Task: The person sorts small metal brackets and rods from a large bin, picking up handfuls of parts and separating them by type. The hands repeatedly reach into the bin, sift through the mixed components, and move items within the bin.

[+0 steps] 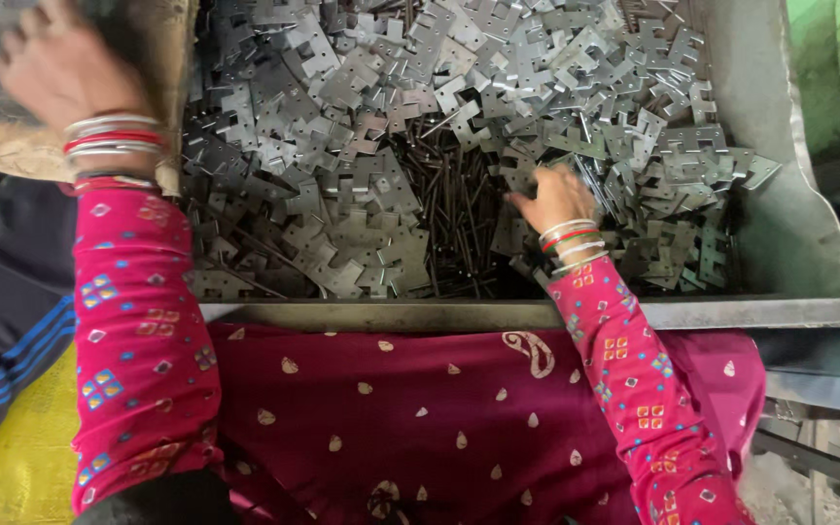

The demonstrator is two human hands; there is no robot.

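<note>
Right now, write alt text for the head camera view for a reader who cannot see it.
A person in pink patterned sleeves reaches the right hand into a grey metal tray heaped with flat notched grey metal plates and thin dark metal pins. The left hand, blurred, rests at the tray's upper left corner; both wrists wear bangles, and maroon dotted cloth covers the lap.

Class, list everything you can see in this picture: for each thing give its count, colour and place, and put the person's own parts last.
Metal plates: too many to count, grey, heaped across the tray.
Pins: many, dark, thin, piled mid-tray.
Tray: one, grey metal, in front of the person.
Cloth: one, maroon with pale drops, over the lap.
Sack: one, yellow, lower left.
Bangles: several on each wrist, silver and red.
Sleeves: two, pink, patterned.
Left hand: on the tray's left edge, blurred.
Right hand: fingers among the plates.
</note>
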